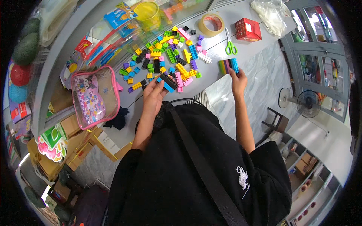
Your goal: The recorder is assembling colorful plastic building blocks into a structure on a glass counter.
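My left hand [153, 96] pinches a small joined piece of toy building bricks [168, 85], black with blue, at the near edge of the brick pile. My right hand [238, 83], farther right, has its thumb and fingers closed on a block of stacked toy bricks [229, 66] striped in several colours, with a light blue end. The block is at the table's near edge; whether it rests there or hangs just above, I cannot tell. Loose bricks [171, 56] in yellow, pink, green, black, blue and purple lie scattered beyond my left hand.
Green-handled scissors [231, 48], a roll of tape [211, 25], a red box [248, 29] and a clear plastic bag [269, 17] lie beyond my right hand. A pink-edged clear pouch [95, 97] is at the left, beside a glass case with a yellow tub [148, 15].
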`<act>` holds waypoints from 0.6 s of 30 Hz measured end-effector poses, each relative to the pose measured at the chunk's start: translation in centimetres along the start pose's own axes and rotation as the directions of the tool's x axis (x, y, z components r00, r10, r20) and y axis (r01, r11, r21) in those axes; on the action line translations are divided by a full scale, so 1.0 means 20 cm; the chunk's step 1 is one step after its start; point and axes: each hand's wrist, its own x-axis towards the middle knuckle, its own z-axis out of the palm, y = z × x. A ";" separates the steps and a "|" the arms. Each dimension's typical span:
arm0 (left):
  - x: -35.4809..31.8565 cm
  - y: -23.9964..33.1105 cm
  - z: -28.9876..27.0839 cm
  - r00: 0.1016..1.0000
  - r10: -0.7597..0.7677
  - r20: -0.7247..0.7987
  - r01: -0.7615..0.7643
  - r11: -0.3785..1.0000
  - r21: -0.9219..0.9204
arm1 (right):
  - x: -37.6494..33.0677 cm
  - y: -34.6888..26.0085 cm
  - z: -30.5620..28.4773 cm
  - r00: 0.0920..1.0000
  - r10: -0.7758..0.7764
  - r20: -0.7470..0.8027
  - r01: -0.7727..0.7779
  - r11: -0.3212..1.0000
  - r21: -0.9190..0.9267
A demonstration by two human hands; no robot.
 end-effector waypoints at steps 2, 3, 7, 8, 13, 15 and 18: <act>0.01 0.00 0.01 1.000 0.003 0.009 -0.004 1.000 0.011 | -0.02 -0.04 -0.03 0.965 0.179 0.193 -0.242 0.895 0.375; 0.01 0.00 0.00 1.000 0.003 -0.001 -0.003 1.000 0.003 | -0.05 -0.08 -0.02 0.963 0.182 0.201 -0.246 0.898 0.365; 0.01 0.00 -0.03 1.000 0.018 0.002 -0.018 1.000 -0.015 | -0.10 -0.15 0.00 0.939 0.200 0.281 -0.318 0.815 0.484; 0.01 -0.01 -0.03 0.999 0.025 -0.038 -0.026 1.000 -0.018 | -0.10 -0.15 0.01 0.947 0.190 0.257 -0.297 0.824 0.483; 0.01 0.00 -0.05 0.994 0.025 -0.107 -0.032 0.997 -0.068 | -0.07 -0.10 0.02 0.971 0.165 0.170 -0.211 0.930 0.300; 0.00 0.01 -0.05 0.992 0.014 -0.126 -0.020 0.999 -0.046 | -0.07 -0.13 0.03 0.973 0.147 0.179 -0.194 0.940 0.281; 0.00 0.03 -0.06 0.985 -0.031 -0.168 0.017 0.996 -0.084 | -0.08 -0.15 0.06 0.967 0.161 0.199 -0.220 0.920 0.325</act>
